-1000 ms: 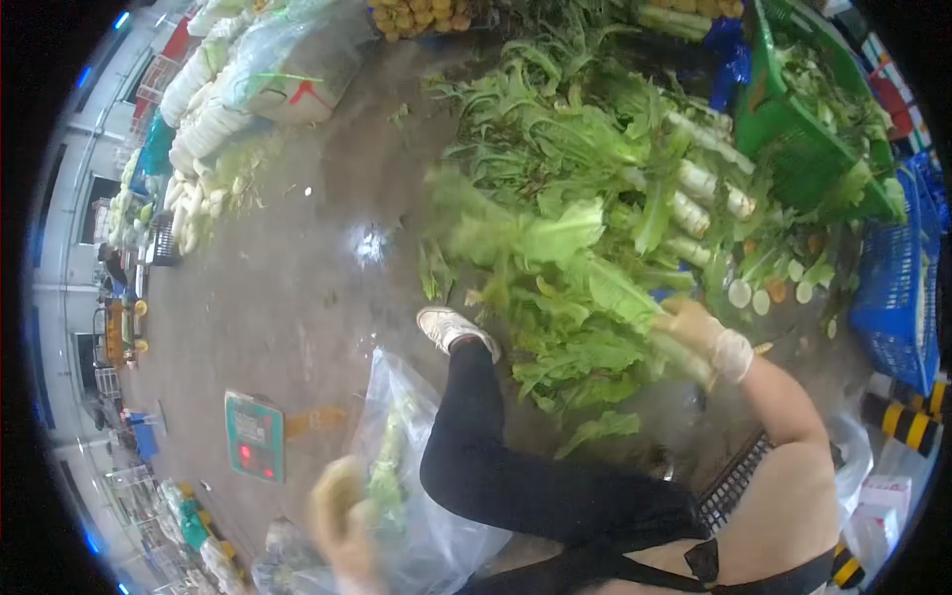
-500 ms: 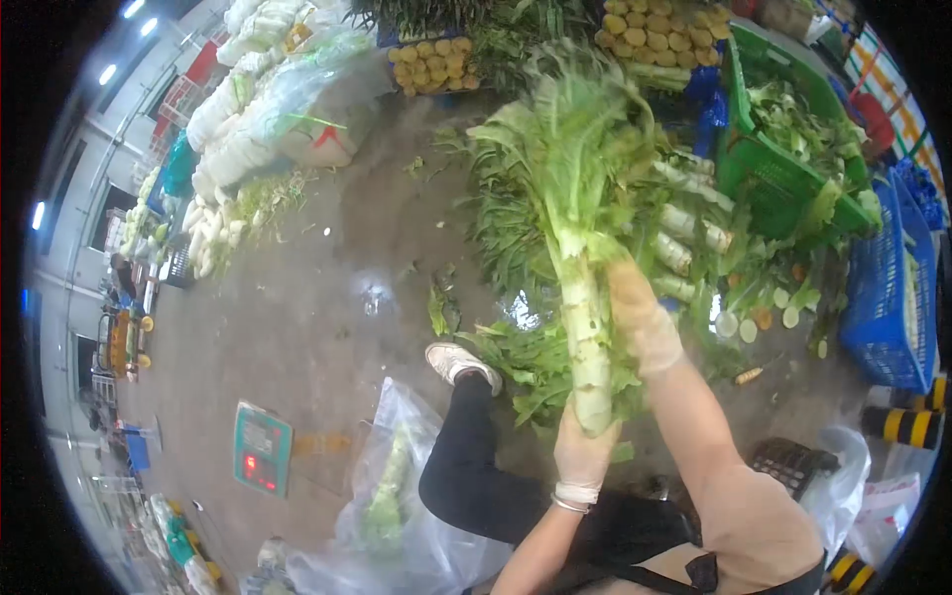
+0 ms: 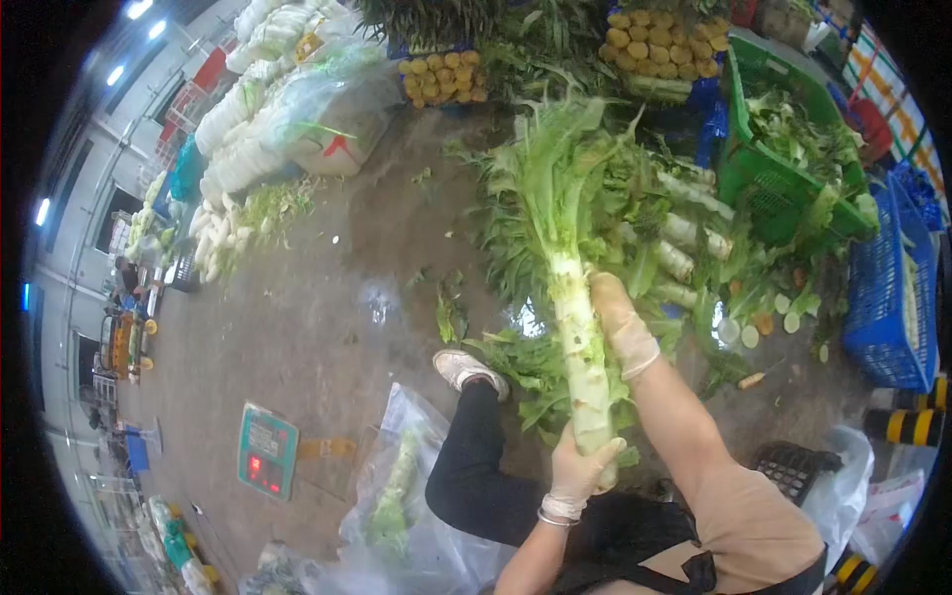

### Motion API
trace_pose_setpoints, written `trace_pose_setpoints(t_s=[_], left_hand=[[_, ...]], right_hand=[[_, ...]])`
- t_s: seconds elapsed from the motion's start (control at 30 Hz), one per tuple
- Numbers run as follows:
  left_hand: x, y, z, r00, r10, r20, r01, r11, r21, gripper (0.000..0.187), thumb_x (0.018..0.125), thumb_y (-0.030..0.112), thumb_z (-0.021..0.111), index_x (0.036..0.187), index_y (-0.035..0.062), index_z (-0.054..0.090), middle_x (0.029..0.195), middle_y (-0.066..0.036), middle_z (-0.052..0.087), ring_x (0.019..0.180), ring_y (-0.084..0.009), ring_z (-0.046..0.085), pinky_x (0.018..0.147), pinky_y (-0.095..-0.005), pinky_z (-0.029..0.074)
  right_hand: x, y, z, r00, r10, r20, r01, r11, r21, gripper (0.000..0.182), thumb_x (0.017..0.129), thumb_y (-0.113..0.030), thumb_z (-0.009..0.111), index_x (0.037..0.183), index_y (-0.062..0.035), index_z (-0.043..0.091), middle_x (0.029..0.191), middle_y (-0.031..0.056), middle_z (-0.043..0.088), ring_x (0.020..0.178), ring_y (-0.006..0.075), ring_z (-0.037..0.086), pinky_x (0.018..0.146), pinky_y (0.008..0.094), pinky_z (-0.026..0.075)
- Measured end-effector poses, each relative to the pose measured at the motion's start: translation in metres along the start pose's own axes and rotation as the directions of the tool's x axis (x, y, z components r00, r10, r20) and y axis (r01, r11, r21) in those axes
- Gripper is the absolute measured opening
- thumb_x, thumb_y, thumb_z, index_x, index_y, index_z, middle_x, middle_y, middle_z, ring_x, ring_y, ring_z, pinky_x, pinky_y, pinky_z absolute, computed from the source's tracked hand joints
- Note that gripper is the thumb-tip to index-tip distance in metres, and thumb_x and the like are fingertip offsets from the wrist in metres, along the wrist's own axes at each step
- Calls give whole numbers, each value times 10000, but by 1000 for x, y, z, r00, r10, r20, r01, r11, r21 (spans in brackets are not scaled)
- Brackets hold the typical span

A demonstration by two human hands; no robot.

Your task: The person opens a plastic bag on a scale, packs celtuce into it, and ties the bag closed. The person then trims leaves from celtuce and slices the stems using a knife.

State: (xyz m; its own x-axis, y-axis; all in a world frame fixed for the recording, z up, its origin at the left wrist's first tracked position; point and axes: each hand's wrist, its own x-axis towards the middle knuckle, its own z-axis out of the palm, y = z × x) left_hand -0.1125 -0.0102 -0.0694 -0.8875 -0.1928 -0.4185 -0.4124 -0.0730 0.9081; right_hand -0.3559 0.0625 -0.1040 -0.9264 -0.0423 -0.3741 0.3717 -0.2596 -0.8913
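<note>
A long stalk of celtuce (image 3: 578, 342) with a pale green stem and a leafy top slants upright in front of me. My left hand (image 3: 583, 468), in a thin pale glove, is wrapped round the bottom end of the stem. My right hand (image 3: 621, 319), also gloved, lies against the right side of the stem near its upper part; its fingers are partly hidden behind the stem. Loose leaves (image 3: 540, 362) lie on the floor behind the stem. More trimmed celtuce stems (image 3: 684, 238) lie in a pile to the right.
A green crate (image 3: 764, 193) of leaves and a blue crate (image 3: 883, 317) stand at the right. A scale with a red display (image 3: 268, 451) lies at the lower left, beside a clear plastic bag (image 3: 362, 516) holding a stalk. White bagged vegetables (image 3: 238, 129) are stacked at the upper left.
The celtuce has come slightly lower and its leafy top has shifted left. My left hand has moved slightly down with the stem's bottom end. My right hand has moved a little left and down.
</note>
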Motion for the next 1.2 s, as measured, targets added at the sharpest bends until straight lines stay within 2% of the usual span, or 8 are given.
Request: trace_pose_setpoints(t_s=[0.1, 0.2, 0.3, 0.37, 0.53, 0.87, 1.03, 1.2], left_hand=[[-9, 9, -4, 973, -184, 139, 210, 955, -210, 509, 710, 49, 774, 1139, -12, 506, 932, -91, 637, 796, -132, 602, 729, -274, 514], [-8, 13, -8, 953, -176, 245, 258, 895, -364, 509, 712, 44, 771, 1145, -8, 508, 940, -74, 629, 809, -128, 599, 741, -270, 510], [3, 5, -5, 996, -64, 67, 75, 983, -166, 516, 713, 79, 781, 1143, -13, 510, 958, -87, 631, 826, -131, 600, 747, -269, 505], [-1, 11, -11, 1000, 14, -21, -13, 999, 32, 554, 709, 143, 797, 1156, -18, 514, 965, -96, 639, 838, -139, 606, 761, -281, 501], [-7, 27, -3, 971, 193, -143, -127, 918, 377, 672, 649, 216, 814, 1209, 1, 510, 1007, -172, 639, 905, -294, 631, 805, -356, 493], [-6, 9, -13, 931, 285, -230, -83, 776, 625, 647, 639, 216, 804, 1195, 43, 523, 996, -174, 620, 898, -338, 611, 809, -392, 482], [-10, 4, -17, 997, 45, -60, -36, 990, 134, 560, 684, 105, 799, 1163, -1, 528, 955, -96, 649, 792, -157, 614, 725, -282, 502], [-14, -1, -26, 955, -116, 275, 177, 962, -209, 584, 737, 70, 755, 1234, -7, 457, 993, -120, 647, 845, -155, 632, 758, -294, 531]], right_hand=[[-7, 26, -11, 964, 209, 165, -239, 953, 188, 421, 941, -298, 497, 1079, 86, 604, 939, 171, 668, 825, 239, 627, 771, 332, 484], [-55, 32, -32, 981, 134, 143, -66, 914, -401, 390, 932, -264, 500, 1127, 62, 589, 965, 169, 671, 842, 249, 642, 805, 348, 488], [-53, 75, -74, 957, 257, 136, 92, 174, -980, 483, 873, -323, 541, 1229, 3, 541, 1103, 192, 638, 1005, 276, 625, 870, 364, 488], [-50, 22, -89, 927, 358, 107, 106, 23, -994, 605, 870, -407, 530, 1311, 3, 464, 1259, 210, 547, 1151, 309, 545, 951, 374, 452], [-11, -78, -24, 992, 62, 107, -9, 901, -434, 857, 811, -576, 568, 1356, 58, 379, 1379, 292, 385, 1263, 362, 426, 1041, 367, 362], [7, -59, 32, 916, -367, -159, 233, 813, -534, 572, 817, -437, 629, 1036, 87, 562, 1043, 219, 624, 954, 320, 595, 850, 419, 442], [28, 4, 14, 969, 195, -152, -97, 866, 490, 414, 886, -346, 581, 1048, 35, 591, 923, 114, 629, 763, 246, 579, 740, 403, 488], [-17, -79, 23, 933, 230, 277, -331, 850, 410, 469, 903, -386, 571, 1187, -15, 546, 1033, 129, 631, 882, 202, 614, 734, 328, 524]])
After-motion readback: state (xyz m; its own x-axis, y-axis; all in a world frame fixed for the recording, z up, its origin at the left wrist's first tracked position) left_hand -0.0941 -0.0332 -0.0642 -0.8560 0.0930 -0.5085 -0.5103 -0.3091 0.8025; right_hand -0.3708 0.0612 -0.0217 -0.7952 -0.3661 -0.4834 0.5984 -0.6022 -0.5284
